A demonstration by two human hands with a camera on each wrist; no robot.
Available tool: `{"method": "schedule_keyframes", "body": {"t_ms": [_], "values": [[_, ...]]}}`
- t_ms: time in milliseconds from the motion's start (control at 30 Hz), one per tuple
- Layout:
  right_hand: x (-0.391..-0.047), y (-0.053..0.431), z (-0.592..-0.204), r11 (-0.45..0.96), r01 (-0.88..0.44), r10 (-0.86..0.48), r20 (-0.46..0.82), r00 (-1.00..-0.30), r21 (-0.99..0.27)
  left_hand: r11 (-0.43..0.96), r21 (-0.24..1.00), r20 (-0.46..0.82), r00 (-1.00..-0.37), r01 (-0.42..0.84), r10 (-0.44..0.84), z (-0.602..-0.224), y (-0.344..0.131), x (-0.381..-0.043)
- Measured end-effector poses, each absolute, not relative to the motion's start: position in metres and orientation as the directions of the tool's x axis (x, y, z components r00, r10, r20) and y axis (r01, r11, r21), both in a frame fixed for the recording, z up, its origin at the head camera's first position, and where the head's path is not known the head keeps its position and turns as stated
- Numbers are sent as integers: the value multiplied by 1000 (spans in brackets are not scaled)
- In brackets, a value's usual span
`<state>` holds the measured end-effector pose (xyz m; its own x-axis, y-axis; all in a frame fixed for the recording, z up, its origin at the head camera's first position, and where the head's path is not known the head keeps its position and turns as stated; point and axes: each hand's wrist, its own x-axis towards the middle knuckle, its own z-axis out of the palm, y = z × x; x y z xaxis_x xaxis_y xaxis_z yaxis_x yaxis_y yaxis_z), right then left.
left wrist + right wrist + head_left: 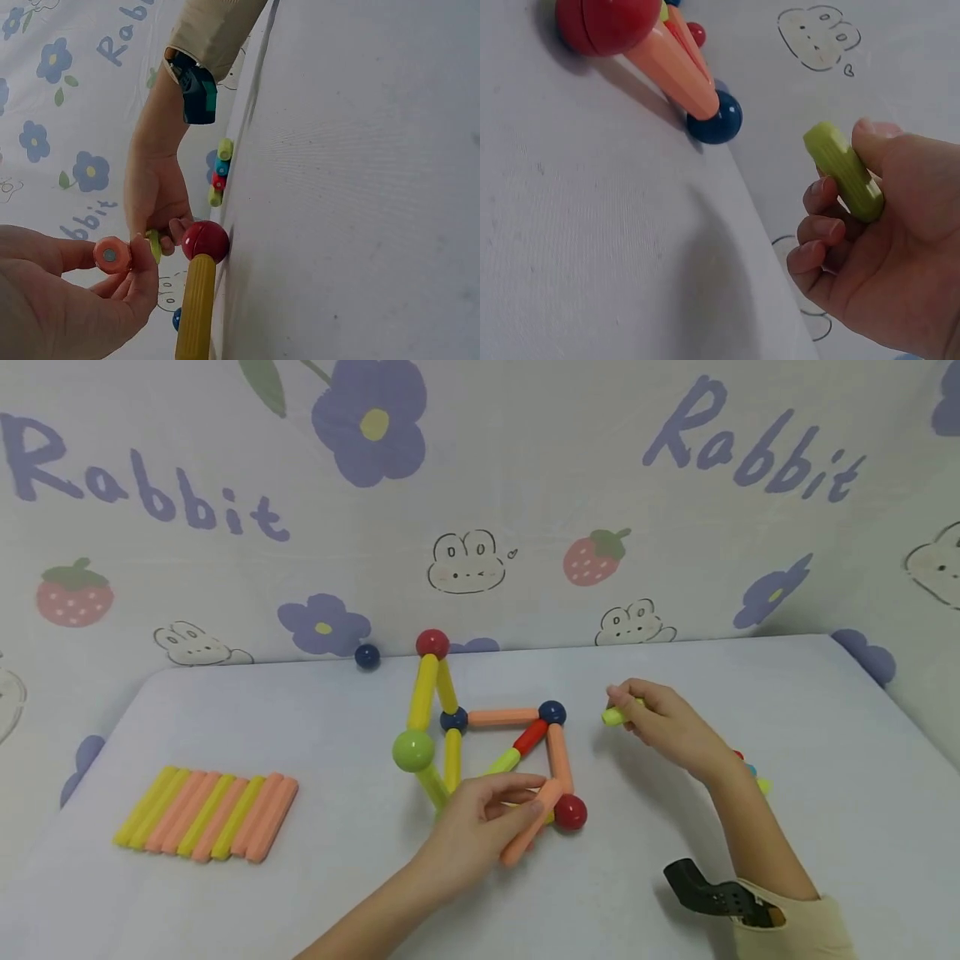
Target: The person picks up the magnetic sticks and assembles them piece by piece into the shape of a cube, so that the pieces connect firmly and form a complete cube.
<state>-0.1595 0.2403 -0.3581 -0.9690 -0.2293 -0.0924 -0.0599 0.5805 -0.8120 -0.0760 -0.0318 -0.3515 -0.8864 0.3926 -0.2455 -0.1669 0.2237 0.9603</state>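
My left hand (480, 822) pinches a salmon magnetic stick (531, 827) between thumb and fingers, in front of the structure's near right corner. In the left wrist view the stick's round end (110, 256) faces the camera. My right hand (670, 722) holds a short yellow-green stick (844, 171) above the table, right of the structure and apart from it. The structure joins magnetic sticks and balls: a red ball (572, 812) at near right, a dark blue ball (552, 712) at far right, a green ball (413, 751) and a red top ball (432, 644) at left. My left hand hides its near side.
A row of yellow and salmon sticks (206, 814) lies at the table's left. One loose dark blue ball (367, 657) sits at the back edge by the printed cloth (487, 460). Several short coloured sticks (220, 172) lie at the right, partly behind my right forearm.
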Motion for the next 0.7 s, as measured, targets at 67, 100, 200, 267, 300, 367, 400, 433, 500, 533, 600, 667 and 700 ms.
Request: {"method": "schedule_keyframes", "body": {"t_ms": [67, 100, 200, 267, 300, 367, 400, 433, 500, 533, 600, 667, 700], "values": [[-158, 236, -357, 555, -73, -262, -90, -961, -828, 205, 959, -263, -886, -196, 383, -351, -33, -77], [-158, 234, -356, 550, -78, -275, -92, -957, -831, 194, 959, -268, -886, -207, 378, -351, -33, -77], [-155, 226, -353, 538, -86, -309, -101, -946, -839, 160, 961, -269, -889, -224, 371, -350, -35, -78], [-153, 220, -350, 531, -87, -327, -110, -938, -843, 142, 966, -253, -893, -214, 372, -350, -36, -78], [-152, 218, -349, 526, -91, -339, -111, -934, -845, 133, 970, -241, -896, -205, 374, -351, -36, -78], [-149, 213, -347, 505, -103, -370, -108, -923, -857, 116, 974, -225, -898, -195, 378, -351, -37, -77], [-148, 210, -346, 497, -109, -388, -108, -915, -861, 114, 975, -220, -900, -191, 376, -352, -37, -77], [-147, 208, -345, 488, -120, -408, -104, -907, -864, 114, 976, -213, -903, -183, 374, -352, -37, -77], [-145, 203, -342, 473, -140, -447, -101, -889, -870, 109, 979, -201, -908, -172, 369, -352, -37, -76], [-144, 201, -341, 466, -147, -465, -100, -880, -872, 105, 980, -199, -909, -172, 367, -352, -37, -76], [-142, 196, -340, 459, -156, -493, -105, -864, -875, 96, 980, -195, -911, -172, 362, -351, -37, -76], [-141, 193, -338, 454, -160, -509, -108, -854, -876, 74, 979, -203, -910, -189, 361, -351, -37, -77], [-141, 192, -337, 453, -161, -513, -109, -851, -877, 65, 978, -207, -909, -197, 362, -350, -37, -77]]}}
